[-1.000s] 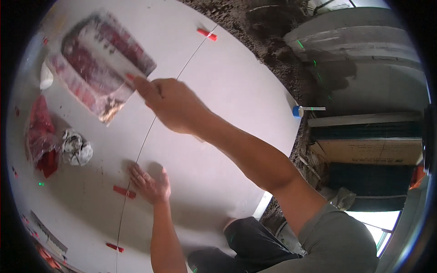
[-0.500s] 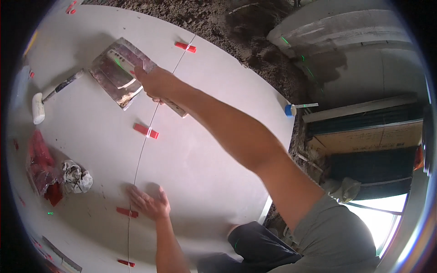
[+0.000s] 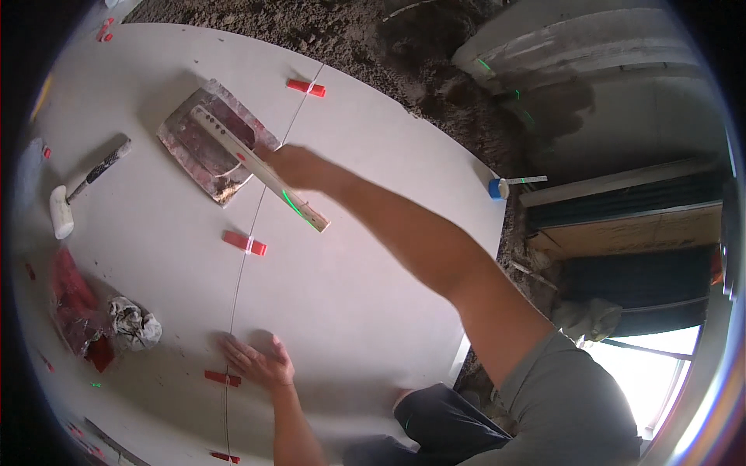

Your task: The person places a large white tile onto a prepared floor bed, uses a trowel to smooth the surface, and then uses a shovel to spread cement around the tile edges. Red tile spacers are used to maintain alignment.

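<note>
My right hand [image 3: 294, 166] is stretched out over the pale slab surface [image 3: 350, 264], closed around a long wooden bar [image 3: 299, 208]; its fingers are mostly hidden. The bar runs across a stained, rectangular float-like plate [image 3: 175, 136], and a green laser line falls on its near end. My left hand [image 3: 263, 362] rests flat on the slabs with fingers spread, beside the seam. Just below its fingers sits a red levelling wedge [image 3: 223, 378] in a clip. Between the hands another red wedge [image 3: 244, 243] straddles the seam.
A white-headed mallet [image 3: 62, 212] lies at left, above a red plastic bag [image 3: 74, 299] and a crumpled wad [image 3: 134, 323]. A far wedge [image 3: 306, 88] sits on the seam. A blue tape measure [image 3: 497, 189] stands at the right edge. Rough mortar [image 3: 326, 39] borders the slabs.
The wooden bar has swung toward me, showing more of its near end. My right hand has shifted slightly right and nearer. My left hand stays on the slab.
</note>
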{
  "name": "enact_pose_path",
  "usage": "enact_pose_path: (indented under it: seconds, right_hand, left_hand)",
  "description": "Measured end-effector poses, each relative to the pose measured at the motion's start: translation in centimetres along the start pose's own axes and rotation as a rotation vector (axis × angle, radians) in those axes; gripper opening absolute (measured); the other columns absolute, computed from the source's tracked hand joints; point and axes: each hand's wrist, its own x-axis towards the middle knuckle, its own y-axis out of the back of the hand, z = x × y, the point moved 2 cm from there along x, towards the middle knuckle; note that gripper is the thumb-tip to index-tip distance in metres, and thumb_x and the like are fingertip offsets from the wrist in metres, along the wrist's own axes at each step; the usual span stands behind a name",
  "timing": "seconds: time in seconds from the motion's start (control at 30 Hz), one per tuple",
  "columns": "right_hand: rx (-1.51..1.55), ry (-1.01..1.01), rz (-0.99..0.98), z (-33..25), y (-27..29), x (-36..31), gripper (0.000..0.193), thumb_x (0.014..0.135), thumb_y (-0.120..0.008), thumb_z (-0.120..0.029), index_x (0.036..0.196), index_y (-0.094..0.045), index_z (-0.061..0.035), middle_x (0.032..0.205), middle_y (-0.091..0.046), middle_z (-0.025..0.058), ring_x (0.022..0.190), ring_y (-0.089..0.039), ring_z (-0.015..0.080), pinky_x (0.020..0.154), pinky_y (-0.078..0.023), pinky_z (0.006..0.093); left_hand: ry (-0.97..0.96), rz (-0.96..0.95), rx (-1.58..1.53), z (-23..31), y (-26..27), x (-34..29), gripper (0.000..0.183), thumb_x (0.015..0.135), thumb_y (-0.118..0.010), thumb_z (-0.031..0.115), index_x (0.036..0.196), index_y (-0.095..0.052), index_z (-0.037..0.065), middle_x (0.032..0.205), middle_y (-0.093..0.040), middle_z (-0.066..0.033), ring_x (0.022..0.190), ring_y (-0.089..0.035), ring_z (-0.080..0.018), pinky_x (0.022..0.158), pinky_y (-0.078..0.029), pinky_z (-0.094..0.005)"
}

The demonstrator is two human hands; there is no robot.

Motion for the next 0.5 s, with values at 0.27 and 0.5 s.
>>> enact_pose_path:
  seconds: [0.27,0.5]
  right_hand:
    - [0.047,-0.012,0.448,9.9,9.4,9.1,0.05,0.102,-0.033,-0.048,0.132,-0.056,-0.0146,0.136,-0.055,0.0141,0.122,-0.054,0.0349,0.103,-0.042,0.042]
    - [-0.138,0.337,0.44,12.7,8.0,13.9,0.059,0.104,-0.022,-0.048,0.143,-0.046,-0.0103,0.157,-0.029,0.0143,0.147,-0.023,0.0286,0.12,-0.02,0.0384]
  left_hand:
    - [-0.03,0.015,-0.026,-0.3,-0.3,0.2,0.094,0.091,-0.036,0.067,0.152,-0.018,-0.004,0.157,-0.02,-0.0249,0.144,-0.022,-0.0428,0.115,-0.017,-0.0578]
    - [0.01,-0.067,0.057,-0.4,-0.4,0.2,0.095,0.092,-0.036,0.066,0.153,-0.014,-0.003,0.157,-0.019,-0.0253,0.145,-0.02,-0.043,0.115,-0.018,-0.0587]
